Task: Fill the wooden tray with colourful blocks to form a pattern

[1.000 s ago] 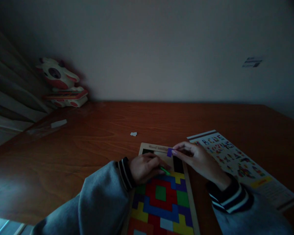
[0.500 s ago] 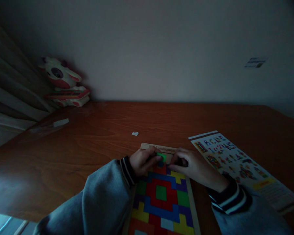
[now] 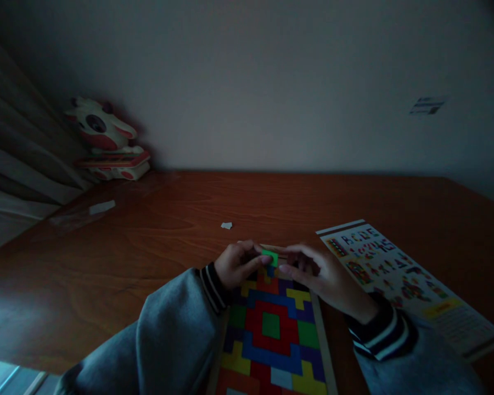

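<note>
A wooden frame point(image 3: 328, 351) filled with coloured block pieces lies on the table in front of me. Over its far end, my left hand point(image 3: 239, 264) pinches a small green piece point(image 3: 270, 257) between thumb and fingers. My right hand point(image 3: 313, 270) is close to the right side of that piece, its thumb and index finger apart; nothing shows between them. A green square point(image 3: 270, 325) sits inside a red ring at the middle of the pattern. Both hands hide parts of the frame's far end.
A printed pattern sheet point(image 3: 399, 274) lies to the right. A scrap of paper point(image 3: 226, 225) is beyond the frame. At the far left stand a cow-shaped toy point(image 3: 107, 137) and a white strip point(image 3: 102, 207), with a curtain point(image 3: 20, 148) beside them.
My left hand has raised the green piece slightly and turned its face more toward me. The thumb and index finger of my right hand have moved up a little, near the piece.
</note>
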Demonstrator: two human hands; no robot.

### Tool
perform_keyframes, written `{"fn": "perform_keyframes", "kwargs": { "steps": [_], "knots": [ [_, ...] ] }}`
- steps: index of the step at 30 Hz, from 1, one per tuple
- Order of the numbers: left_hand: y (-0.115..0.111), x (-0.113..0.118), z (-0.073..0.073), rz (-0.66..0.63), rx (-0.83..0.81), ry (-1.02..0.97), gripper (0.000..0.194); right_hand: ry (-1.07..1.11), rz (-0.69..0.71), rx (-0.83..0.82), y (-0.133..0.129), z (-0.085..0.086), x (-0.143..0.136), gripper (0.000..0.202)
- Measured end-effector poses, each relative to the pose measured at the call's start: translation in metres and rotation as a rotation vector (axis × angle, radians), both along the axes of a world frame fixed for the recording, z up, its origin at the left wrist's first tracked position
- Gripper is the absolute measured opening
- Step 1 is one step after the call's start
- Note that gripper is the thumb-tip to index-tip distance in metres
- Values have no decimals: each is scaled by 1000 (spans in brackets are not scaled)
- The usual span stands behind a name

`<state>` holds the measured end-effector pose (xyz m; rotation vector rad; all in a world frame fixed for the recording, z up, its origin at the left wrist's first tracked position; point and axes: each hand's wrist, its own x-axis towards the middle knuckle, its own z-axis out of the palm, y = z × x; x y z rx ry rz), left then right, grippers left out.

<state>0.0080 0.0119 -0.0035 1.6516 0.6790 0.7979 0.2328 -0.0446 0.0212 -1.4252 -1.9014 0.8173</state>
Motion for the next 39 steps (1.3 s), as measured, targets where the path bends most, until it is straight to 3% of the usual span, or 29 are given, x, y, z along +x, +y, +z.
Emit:
{"fn": "perform_keyframes", "kwargs": {
  "steps": [5,11,16,19,25,39],
  "knots": [
    [-1,-1,-4,-8,-43,-2,42,108,0,62,-4,9,-15,22],
    [3,-1,-3,13,-102,-53,41,252,-64,-44,3,-4,-4,27],
    [11,1,-5,187,-168,-117,47,200,-83,-59,9,-13,13,29],
    [12,-1,-8,196,-78,-67,42,96,-32,-72,8,-12,14,21],
    [3,-7,-4,31,315,207,23,-26,-25,-110,7,-14,9,19],
    [1,-6,0,-43,315,174,20,-197,22,16,7,-11,5,11]
  ]
}}
